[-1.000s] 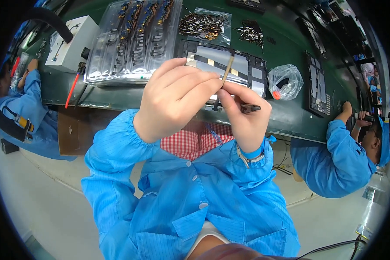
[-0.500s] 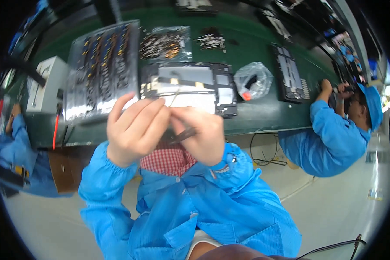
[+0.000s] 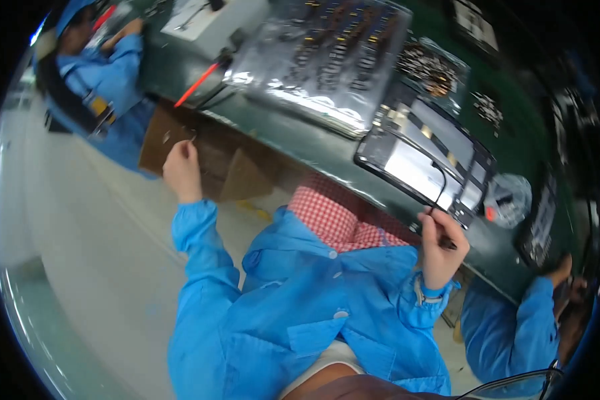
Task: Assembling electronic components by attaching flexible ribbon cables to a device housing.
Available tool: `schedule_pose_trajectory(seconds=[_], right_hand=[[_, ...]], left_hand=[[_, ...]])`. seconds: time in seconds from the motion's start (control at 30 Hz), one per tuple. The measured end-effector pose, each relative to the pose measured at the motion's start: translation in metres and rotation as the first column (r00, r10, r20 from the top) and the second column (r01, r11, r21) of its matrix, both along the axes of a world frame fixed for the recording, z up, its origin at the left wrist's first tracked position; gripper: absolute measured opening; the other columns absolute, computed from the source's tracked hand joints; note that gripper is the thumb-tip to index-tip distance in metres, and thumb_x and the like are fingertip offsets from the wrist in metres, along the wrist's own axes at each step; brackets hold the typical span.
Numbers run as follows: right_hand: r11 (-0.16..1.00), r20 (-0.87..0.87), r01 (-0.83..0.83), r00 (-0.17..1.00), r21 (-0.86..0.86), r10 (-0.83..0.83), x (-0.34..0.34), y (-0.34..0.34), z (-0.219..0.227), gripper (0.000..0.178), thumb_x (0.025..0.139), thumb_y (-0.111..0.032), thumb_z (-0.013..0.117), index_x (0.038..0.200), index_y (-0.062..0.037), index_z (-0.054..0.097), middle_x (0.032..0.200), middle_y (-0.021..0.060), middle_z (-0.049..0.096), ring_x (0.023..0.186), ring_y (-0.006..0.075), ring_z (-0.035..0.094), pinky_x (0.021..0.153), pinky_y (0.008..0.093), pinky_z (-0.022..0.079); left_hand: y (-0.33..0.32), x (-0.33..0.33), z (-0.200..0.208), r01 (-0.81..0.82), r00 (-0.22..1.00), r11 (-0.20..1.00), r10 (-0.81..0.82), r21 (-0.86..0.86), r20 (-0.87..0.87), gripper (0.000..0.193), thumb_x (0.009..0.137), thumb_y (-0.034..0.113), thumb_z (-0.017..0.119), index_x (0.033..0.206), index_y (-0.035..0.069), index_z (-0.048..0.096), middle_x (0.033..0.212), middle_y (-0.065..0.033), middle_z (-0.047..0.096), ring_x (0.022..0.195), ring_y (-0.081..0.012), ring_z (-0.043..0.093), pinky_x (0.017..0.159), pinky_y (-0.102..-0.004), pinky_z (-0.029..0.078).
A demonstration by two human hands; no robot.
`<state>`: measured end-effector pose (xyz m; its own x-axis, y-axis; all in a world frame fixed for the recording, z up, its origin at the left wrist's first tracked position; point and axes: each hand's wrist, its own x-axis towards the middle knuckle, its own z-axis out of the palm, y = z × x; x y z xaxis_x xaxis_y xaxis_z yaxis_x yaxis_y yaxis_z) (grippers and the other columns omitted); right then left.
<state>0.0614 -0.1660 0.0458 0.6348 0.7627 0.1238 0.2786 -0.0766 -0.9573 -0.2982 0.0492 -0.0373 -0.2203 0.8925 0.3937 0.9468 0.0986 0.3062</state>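
My left hand (image 3: 182, 172) is reached out to the left over the cardboard box (image 3: 163, 137) below the table edge. Its thumb and forefinger are pinched, and a tiny thing at their tips is too small to name. At the table's front edge my right hand (image 3: 445, 247) pinches the lower end of a thin black cable (image 3: 443, 179). The cable curves up over an opened tablet-like device (image 3: 407, 167) with silver panels and black strips. A dark object in the right palm is mostly hidden by the fingers.
Clear plastic trays (image 3: 327, 67) hold rows of small parts. Beyond the device lie a bag of small metal parts (image 3: 433, 70) and a loose pile (image 3: 488, 110). A clear bag (image 3: 509, 200) and another device (image 3: 540, 220) are at right. Co-workers (image 3: 103, 73) sit on both sides.
My hands, together before, are now far apart: the left has swung out over the cardboard box, the right stays by the device. The whole view has turned toward the left.
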Motion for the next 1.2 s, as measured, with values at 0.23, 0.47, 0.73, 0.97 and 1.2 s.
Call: schedule_pose_trajectory(seconds=[0.23, 0.47, 0.73, 0.97, 1.2], right_hand=[[0.988, -0.165, -0.153, 0.975, -0.026, 0.146, -0.015, 0.025, 0.002, 0.014, 0.076, 0.011, 0.059, 0.089, 0.0074, 0.062, 0.08, 0.0093, 0.064, 0.064, 0.0067, 0.056, 0.061, 0.0201, 0.047], [0.965, -0.36, -0.258, 0.896, 0.056, 0.26, -0.024, 0.029, 0.007, 0.014, 0.078, 0.01, 0.056, 0.092, 0.007, 0.06, 0.083, 0.0127, 0.065, 0.079, 0.0159, 0.064, 0.064, 0.0215, 0.049], [0.962, -0.386, -0.268, 0.882, 0.057, 0.269, -0.018, 0.009, 0.006, 0.015, 0.079, 0.006, 0.058, 0.094, 0.0047, 0.06, 0.084, 0.0114, 0.067, 0.069, 0.0066, 0.059, 0.055, 0.0161, 0.045], [0.966, -0.319, -0.176, 0.919, 0.192, 0.231, -0.007, 0.009, 0.011, 0.039, 0.069, 0.009, 0.063, 0.107, 0.0004, 0.059, 0.081, 0.0035, 0.065, 0.049, -0.0012, 0.033, 0.046, 0.0147, 0.028], [0.96, -0.108, -0.121, 0.982, 0.254, 0.152, -0.009, 0.017, 0.024, 0.018, 0.075, 0.006, 0.063, 0.092, 0.0006, 0.063, 0.086, 0.0069, 0.062, 0.08, 0.0113, 0.058, 0.067, 0.0207, 0.045]], left_hand=[[0.009, -0.022, -0.016, 0.028, 0.993, 1.0, -0.027, 0.01, -0.113, 0.016, 0.082, 0.016, 0.057, 0.09, 0.006, 0.066, 0.085, -0.0153, 0.064, 0.075, -0.0303, 0.062, 0.069, -0.0364, 0.05], [-0.075, 0.153, 0.105, 0.727, 0.413, 0.633, -0.712, 0.266, 0.568, 0.034, 0.071, -0.003, 0.068, 0.104, 0.002, 0.062, 0.096, -0.0111, 0.065, 0.082, -0.0161, 0.064, 0.064, -0.0244, 0.053], [-0.075, 0.224, 0.105, 0.847, 0.117, 0.331, -0.879, 0.416, 0.461, 0.028, 0.071, 0.002, 0.068, 0.098, 0.005, 0.062, 0.087, -0.0101, 0.064, 0.074, -0.024, 0.063, 0.06, -0.0296, 0.051], [-0.081, 0.235, 0.111, 0.864, 0.056, 0.241, -0.919, 0.442, 0.391, 0.021, 0.069, 0.002, 0.068, 0.09, 0.006, 0.064, 0.08, -0.0079, 0.064, 0.071, -0.0233, 0.063, 0.06, -0.0296, 0.05], [-0.101, 0.24, 0.107, 0.825, 0.072, 0.334, -0.862, 0.456, 0.501, 0.021, 0.069, 0.001, 0.069, 0.089, 0.005, 0.064, 0.084, -0.0076, 0.066, 0.074, -0.022, 0.064, 0.064, -0.0287, 0.052]])
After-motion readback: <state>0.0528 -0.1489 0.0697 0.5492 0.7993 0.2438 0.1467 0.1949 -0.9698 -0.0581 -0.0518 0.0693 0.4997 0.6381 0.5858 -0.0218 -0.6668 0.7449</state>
